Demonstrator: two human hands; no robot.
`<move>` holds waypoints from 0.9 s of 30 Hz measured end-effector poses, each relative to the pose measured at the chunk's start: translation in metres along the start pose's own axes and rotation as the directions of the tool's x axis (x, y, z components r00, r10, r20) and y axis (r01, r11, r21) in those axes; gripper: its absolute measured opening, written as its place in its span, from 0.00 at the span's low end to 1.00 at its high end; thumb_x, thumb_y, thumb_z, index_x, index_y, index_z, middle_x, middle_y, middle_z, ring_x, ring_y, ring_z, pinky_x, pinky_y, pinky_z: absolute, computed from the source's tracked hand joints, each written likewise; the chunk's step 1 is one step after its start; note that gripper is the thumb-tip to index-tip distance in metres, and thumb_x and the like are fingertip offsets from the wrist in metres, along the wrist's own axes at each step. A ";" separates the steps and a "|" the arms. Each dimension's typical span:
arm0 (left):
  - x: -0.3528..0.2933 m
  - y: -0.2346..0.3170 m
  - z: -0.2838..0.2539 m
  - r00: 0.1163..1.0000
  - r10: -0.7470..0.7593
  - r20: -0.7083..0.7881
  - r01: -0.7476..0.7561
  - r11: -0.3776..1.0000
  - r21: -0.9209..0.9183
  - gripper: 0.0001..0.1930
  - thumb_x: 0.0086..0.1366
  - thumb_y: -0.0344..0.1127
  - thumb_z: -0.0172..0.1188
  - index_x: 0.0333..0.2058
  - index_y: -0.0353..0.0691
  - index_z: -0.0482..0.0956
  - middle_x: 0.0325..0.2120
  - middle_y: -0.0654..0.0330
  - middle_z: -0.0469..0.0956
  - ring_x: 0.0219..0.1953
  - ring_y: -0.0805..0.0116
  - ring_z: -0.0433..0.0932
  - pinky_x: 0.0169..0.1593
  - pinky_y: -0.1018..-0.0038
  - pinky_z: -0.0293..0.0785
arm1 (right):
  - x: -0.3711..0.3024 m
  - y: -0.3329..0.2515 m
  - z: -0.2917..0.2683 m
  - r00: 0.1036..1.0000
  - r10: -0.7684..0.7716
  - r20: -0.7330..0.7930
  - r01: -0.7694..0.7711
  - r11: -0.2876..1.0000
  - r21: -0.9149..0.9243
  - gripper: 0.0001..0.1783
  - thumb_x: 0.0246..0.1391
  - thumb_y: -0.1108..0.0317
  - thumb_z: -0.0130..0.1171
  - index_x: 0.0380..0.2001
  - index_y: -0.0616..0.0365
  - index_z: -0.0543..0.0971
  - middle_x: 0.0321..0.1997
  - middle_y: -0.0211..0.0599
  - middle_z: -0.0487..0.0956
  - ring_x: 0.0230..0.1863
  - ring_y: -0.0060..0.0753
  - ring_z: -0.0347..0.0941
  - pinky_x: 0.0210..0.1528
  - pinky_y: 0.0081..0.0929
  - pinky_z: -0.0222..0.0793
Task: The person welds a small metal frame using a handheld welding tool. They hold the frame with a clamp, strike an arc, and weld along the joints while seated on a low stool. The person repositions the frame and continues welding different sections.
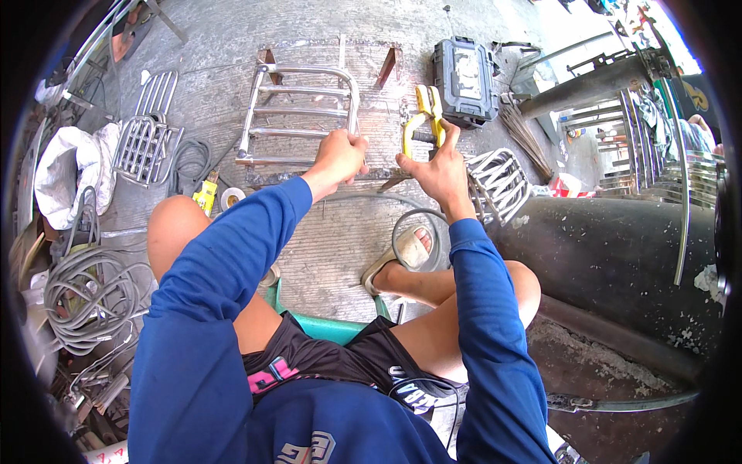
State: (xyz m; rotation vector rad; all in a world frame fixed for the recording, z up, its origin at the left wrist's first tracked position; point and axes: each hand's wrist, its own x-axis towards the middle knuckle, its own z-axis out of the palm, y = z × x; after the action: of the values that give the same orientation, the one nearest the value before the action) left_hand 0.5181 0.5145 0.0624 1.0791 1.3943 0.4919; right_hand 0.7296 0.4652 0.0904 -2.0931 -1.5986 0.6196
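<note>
A shiny metal tube rack [301,112] with several crossbars lies on a low, rusty angle-iron stand [389,68]. My left hand [340,161] is closed at the rack's near right corner, around its side tube; the fingertips are partly hidden. To its right, my right hand [443,176] has its thumb and index finger on the two arms of a yellow clamp-like tool [421,116] with a black middle part. The tool points away from me at the stand's right side. The other right fingers are mostly out of sight.
A black hard case [466,81] stands beyond the yellow tool. Bent tube racks lie at right [498,185] and left [147,151]. Coiled cable [89,298], a white sack [69,178] and a large dark cylinder [618,263] flank me. A loose hose [398,232] loops by my foot.
</note>
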 end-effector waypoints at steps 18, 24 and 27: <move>-0.006 -0.003 0.009 0.998 -0.017 0.059 0.021 0.998 -0.056 0.15 0.79 0.41 0.58 0.49 0.31 0.76 0.29 0.52 0.87 0.12 0.73 0.69 0.16 0.72 0.63 | -0.008 -0.048 -0.026 0.933 -0.360 0.018 0.361 0.933 -0.017 0.63 0.42 0.37 0.85 0.64 0.72 0.61 0.48 0.67 0.82 0.50 0.58 0.85 0.53 0.43 0.81; -0.009 -0.004 0.004 0.999 -0.033 0.030 0.034 0.999 -0.041 0.11 0.78 0.34 0.58 0.47 0.30 0.79 0.29 0.53 0.87 0.24 0.70 0.82 0.19 0.70 0.73 | -0.009 -0.052 0.001 0.965 -0.245 0.092 0.243 0.969 0.038 0.61 0.43 0.41 0.84 0.65 0.70 0.60 0.48 0.67 0.83 0.52 0.58 0.85 0.55 0.43 0.80; -0.008 -0.005 0.001 0.999 -0.048 0.008 0.048 0.998 -0.039 0.11 0.78 0.36 0.59 0.45 0.31 0.80 0.30 0.54 0.87 0.27 0.69 0.86 0.20 0.71 0.75 | -0.005 -0.050 0.007 0.950 -0.310 0.031 0.308 0.950 0.040 0.60 0.45 0.42 0.84 0.65 0.71 0.60 0.49 0.68 0.83 0.51 0.59 0.85 0.54 0.43 0.81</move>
State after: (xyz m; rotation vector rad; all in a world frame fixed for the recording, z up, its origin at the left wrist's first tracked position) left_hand 0.5160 0.5054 0.0626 1.0125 1.3955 0.4783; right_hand 0.6852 0.4727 0.1143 -1.7624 -1.8721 0.5740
